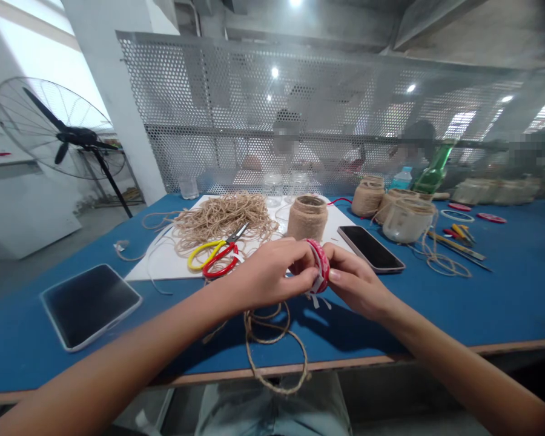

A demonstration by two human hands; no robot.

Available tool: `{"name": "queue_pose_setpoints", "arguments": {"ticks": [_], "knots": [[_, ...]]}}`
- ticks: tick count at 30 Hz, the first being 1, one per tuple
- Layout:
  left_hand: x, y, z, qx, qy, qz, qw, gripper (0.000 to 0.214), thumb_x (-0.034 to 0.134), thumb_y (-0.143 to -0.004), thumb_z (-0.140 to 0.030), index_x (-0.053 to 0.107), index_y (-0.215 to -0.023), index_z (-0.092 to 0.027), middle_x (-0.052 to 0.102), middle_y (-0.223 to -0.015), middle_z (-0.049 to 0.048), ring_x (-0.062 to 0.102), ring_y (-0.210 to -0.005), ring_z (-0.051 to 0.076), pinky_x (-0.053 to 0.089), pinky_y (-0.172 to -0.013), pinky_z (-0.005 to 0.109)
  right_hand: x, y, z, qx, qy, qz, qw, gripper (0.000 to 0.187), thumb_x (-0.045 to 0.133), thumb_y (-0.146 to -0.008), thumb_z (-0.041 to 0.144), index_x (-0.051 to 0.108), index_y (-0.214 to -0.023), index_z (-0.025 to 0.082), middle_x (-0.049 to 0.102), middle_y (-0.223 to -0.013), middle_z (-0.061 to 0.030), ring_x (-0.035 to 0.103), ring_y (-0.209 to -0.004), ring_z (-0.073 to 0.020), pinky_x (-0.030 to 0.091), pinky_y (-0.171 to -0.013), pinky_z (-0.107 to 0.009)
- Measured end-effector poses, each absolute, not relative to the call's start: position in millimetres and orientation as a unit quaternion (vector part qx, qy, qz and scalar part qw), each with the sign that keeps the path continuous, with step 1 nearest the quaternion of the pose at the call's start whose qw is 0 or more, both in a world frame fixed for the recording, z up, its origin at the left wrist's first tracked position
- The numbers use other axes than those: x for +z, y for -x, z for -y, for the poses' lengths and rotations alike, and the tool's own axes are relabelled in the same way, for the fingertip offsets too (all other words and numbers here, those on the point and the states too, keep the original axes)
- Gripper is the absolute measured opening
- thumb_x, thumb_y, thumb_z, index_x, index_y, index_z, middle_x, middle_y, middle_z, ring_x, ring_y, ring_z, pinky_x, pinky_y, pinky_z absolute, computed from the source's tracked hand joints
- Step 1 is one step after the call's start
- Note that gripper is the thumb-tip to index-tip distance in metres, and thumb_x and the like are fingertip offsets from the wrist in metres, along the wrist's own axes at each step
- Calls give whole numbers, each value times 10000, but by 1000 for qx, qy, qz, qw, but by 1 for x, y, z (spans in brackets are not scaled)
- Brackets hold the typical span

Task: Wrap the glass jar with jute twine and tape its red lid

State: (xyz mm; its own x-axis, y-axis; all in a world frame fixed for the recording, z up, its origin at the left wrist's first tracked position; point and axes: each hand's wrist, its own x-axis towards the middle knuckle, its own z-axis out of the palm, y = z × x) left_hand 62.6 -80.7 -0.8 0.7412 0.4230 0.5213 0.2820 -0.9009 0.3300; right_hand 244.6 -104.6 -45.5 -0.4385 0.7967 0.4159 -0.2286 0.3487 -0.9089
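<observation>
Both hands meet above the table's near side, around a thin red-and-white roll of tape [322, 266]. My left hand [281, 269] is closed on its left side, with a white bit of tape at the thumb. My right hand [356, 281] pinches the right side of the roll. Small white strips [320, 301] hang just below it. Under my hands, a loose length of jute twine [295, 339] drops over the table edge. Behind them stands a twine-wrapped jar [307, 218]. Scissors [220, 254] with one yellow and one red handle lie left of my hands.
A twine heap [227, 215] covers part of a white board [158, 266]. Phones lie at left [91, 306] and right [370, 248]. More wrapped jars [367, 197], a glass jar [407, 221], a green bottle [436, 169] and tape rings [491, 217] stand or lie rightward. A perforated screen [236, 91] rises behind.
</observation>
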Motion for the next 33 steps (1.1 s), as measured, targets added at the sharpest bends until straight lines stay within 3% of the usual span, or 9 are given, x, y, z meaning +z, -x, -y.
{"name": "queue_pose_setpoints", "arguments": {"ticks": [11, 26, 33], "knots": [[2, -60, 82, 284, -934, -176, 124, 88, 473, -825, -203, 515, -766, -153, 577, -720, -11, 499, -656, 83, 375, -642, 204, -44, -244, 106, 538, 204, 662, 481, 141, 554, -812, 316, 496, -804, 187, 441, -756, 0, 419, -714, -135, 355, -667, -258], [-7, -66, 77, 320, -919, -202, 106, 75, 510, -737, -140, 493, -665, -153, 539, -623, -37, 459, -572, 71, 346, -567, 183, -48, -246, 106, 520, 200, 681, 475, 80, 519, -847, 268, 508, -851, 189, 430, -795, -1, 397, -744, -124, 355, -692, -243], [-2, -64, 82, 317, -921, -190, 118, 66, 496, -766, -151, 488, -701, -154, 559, -684, -23, 480, -625, 79, 379, -627, 201, -47, -245, 104, 529, 184, 672, 486, 90, 525, -843, 268, 509, -830, 180, 444, -775, 1, 412, -720, -122, 358, -672, -244]]}}
